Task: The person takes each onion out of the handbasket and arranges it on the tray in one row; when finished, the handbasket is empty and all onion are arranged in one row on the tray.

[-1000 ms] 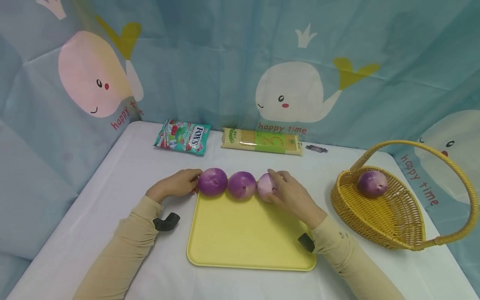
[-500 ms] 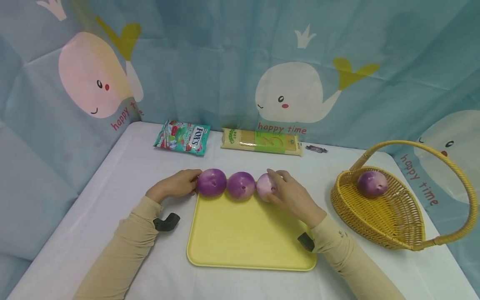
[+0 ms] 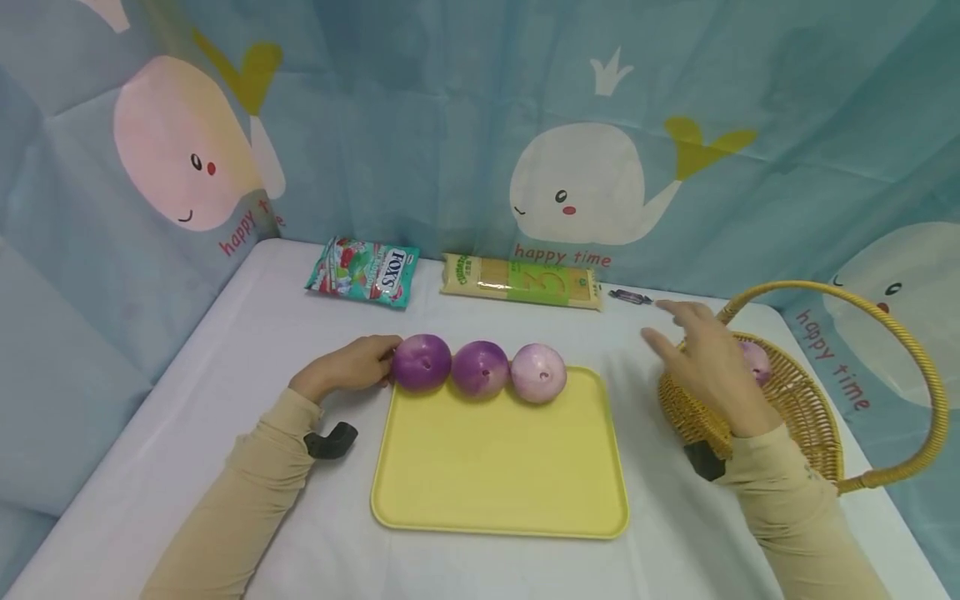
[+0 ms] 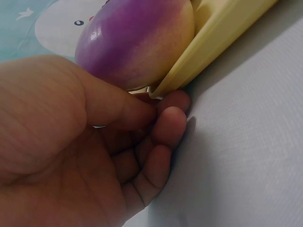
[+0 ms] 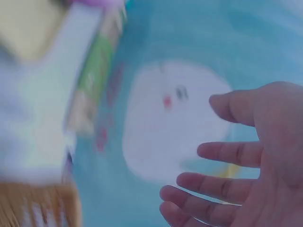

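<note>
Three round purple-and-white vegetables that look like turnips stand in a row along the far edge of the yellow tray (image 3: pixel 498 475): a dark purple turnip (image 3: pixel 422 363), a middle turnip (image 3: pixel 480 370) and a paler turnip (image 3: pixel 538 373). My left hand (image 3: pixel 356 364) pinches the tray's far left corner, right beside the dark turnip; in the left wrist view its curled fingers (image 4: pixel 169 126) meet the thumb at the rim. My right hand (image 3: pixel 712 358) hangs over the wicker basket (image 3: pixel 813 417), fingers spread and holding nothing. Another turnip (image 3: pixel 756 362) in the basket is partly hidden behind it.
Along the back of the white table lie a teal candy bag (image 3: pixel 363 272), a pack of noodles (image 3: pixel 521 281) and a small dark wrapped candy (image 3: pixel 630 297). The basket's tall handle (image 3: pixel 926 367) arches over at the right. A whale-print curtain (image 3: pixel 420 125) closes off the back.
My right hand has let go of the pale turnip and moved right, over the basket. The left hand stays at the tray corner.
</note>
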Tool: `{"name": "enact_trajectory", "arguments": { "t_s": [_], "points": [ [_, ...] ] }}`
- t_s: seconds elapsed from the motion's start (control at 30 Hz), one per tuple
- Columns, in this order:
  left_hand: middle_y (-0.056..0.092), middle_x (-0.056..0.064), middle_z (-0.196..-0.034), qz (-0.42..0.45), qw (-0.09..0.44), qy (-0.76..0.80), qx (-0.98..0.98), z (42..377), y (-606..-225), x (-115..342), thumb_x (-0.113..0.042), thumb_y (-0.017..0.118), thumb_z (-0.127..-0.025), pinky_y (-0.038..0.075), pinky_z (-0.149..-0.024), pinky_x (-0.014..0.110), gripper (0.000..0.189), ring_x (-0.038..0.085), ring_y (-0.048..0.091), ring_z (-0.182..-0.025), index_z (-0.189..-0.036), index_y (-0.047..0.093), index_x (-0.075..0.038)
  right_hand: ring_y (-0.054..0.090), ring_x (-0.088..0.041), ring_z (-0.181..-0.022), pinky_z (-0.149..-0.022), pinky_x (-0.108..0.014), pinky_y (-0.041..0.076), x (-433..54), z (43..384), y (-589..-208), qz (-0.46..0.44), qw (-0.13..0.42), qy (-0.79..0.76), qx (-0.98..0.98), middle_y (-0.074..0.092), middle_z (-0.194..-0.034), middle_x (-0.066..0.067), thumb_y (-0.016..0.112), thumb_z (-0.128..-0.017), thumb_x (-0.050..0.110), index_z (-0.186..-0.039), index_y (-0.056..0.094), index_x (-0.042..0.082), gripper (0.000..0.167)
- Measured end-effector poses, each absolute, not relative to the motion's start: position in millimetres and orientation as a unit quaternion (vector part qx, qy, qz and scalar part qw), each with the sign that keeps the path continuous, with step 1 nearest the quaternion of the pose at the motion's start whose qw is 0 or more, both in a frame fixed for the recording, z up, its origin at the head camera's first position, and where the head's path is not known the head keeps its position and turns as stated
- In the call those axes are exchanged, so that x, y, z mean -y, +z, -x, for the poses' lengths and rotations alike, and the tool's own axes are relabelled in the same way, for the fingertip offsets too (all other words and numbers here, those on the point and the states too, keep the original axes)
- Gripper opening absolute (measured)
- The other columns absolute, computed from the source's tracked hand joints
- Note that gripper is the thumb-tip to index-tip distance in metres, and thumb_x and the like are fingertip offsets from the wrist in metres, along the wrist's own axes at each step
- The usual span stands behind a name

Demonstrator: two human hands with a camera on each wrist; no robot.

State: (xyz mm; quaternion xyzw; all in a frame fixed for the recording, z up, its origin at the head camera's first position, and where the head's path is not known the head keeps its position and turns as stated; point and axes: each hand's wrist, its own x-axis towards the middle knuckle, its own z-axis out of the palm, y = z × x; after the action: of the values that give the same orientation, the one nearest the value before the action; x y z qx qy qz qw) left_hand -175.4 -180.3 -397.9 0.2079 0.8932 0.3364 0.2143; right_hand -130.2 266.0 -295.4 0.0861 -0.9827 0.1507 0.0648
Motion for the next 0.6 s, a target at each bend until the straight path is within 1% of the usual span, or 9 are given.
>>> {"name": "enact_trajectory", "arguments": {
  "t_s": [0.1, 0.17, 0.2, 0.27, 0.37, 0.47, 0.5, 0.6],
  "points": [
    [0.061, 0.007, -0.080, -0.208, 0.214, 0.334, -0.894, 177, -396, 181, -0.001, 0.042, -0.097, 0.046, -0.075, 0.030, 0.019, 0.015, 0.055, -0.073, -0.107, 0.058, -0.005, 0.055, -0.047, -0.107, -0.084, -0.063, 0.043, -302, 132, -279, -0.033, 0.067, 0.146, 0.986, 0.056, -0.128, -0.029, 0.045, -0.100, 0.044, -0.133, 0.054, 0.001, 0.055],
    [0.061, 0.007, -0.080, -0.209, 0.212, 0.332, -0.895, 177, -395, 181, -0.001, 0.042, -0.097, 0.046, -0.076, 0.031, 0.019, 0.015, 0.055, -0.073, -0.106, 0.058, -0.005, 0.054, -0.050, -0.106, -0.083, -0.064, 0.042, -326, 135, -273, -0.006, 0.056, 0.138, 0.989, 0.058, -0.121, -0.032, 0.043, -0.101, 0.041, -0.128, 0.056, -0.003, 0.054],
    [0.061, 0.007, -0.080, -0.210, 0.211, 0.331, -0.895, 177, -395, 181, -0.001, 0.042, -0.097, 0.046, -0.076, 0.031, 0.019, 0.015, 0.055, -0.073, -0.106, 0.058, -0.005, 0.052, -0.052, -0.106, -0.083, -0.065, 0.041, -338, 137, -272, 0.006, 0.043, 0.131, 0.990, 0.057, -0.120, -0.034, 0.042, -0.101, 0.041, -0.127, 0.055, -0.005, 0.055],
    [0.061, 0.007, -0.079, -0.211, 0.209, 0.329, -0.896, 177, -395, 182, -0.001, 0.042, -0.097, 0.045, -0.076, 0.032, 0.018, 0.015, 0.054, -0.073, -0.105, 0.058, -0.005, 0.047, -0.057, -0.111, -0.084, -0.068, 0.040, -358, 142, -271, 0.028, -0.005, 0.108, 0.994, 0.050, -0.127, -0.038, 0.039, -0.101, 0.042, -0.131, 0.050, -0.007, 0.059],
    [0.061, 0.007, -0.079, -0.205, 0.213, 0.333, -0.895, 177, -396, 182, 0.000, 0.042, -0.097, 0.045, -0.075, 0.031, 0.019, 0.015, 0.054, -0.072, -0.105, 0.058, -0.005, 0.035, -0.063, -0.119, -0.090, -0.073, 0.035, -380, 150, -277, 0.040, -0.103, 0.082, 0.991, 0.034, -0.137, -0.044, 0.038, -0.101, 0.042, -0.143, 0.032, -0.011, 0.068],
    [0.061, 0.007, -0.078, -0.202, 0.219, 0.338, -0.893, 177, -397, 182, 0.000, 0.041, -0.097, 0.045, -0.075, 0.030, 0.020, 0.015, 0.054, -0.071, -0.107, 0.058, -0.005, 0.022, -0.067, -0.126, -0.096, -0.077, 0.028, -391, 154, -288, 0.037, -0.182, 0.091, 0.978, 0.019, -0.144, -0.046, 0.039, -0.101, 0.037, -0.149, 0.016, -0.011, 0.072],
    [0.061, 0.007, -0.079, -0.202, 0.220, 0.339, -0.892, 177, -397, 182, 0.000, 0.041, -0.097, 0.045, -0.075, 0.030, 0.020, 0.015, 0.054, -0.072, -0.107, 0.058, -0.005, 0.020, -0.067, -0.127, -0.096, -0.078, 0.026, -393, 155, -291, 0.034, -0.198, 0.102, 0.974, 0.017, -0.145, -0.046, 0.037, -0.102, 0.036, -0.150, 0.013, -0.011, 0.072],
    [0.061, 0.007, -0.079, -0.203, 0.218, 0.338, -0.892, 176, -398, 181, 0.000, 0.041, -0.097, 0.045, -0.075, 0.031, 0.021, 0.015, 0.054, -0.072, -0.108, 0.058, -0.005, 0.020, -0.066, -0.129, -0.096, -0.078, 0.025, -394, 156, -299, 0.018, -0.215, 0.121, 0.969, 0.021, -0.146, -0.044, 0.032, -0.104, 0.038, -0.150, 0.017, -0.007, 0.067]
  ]
}}
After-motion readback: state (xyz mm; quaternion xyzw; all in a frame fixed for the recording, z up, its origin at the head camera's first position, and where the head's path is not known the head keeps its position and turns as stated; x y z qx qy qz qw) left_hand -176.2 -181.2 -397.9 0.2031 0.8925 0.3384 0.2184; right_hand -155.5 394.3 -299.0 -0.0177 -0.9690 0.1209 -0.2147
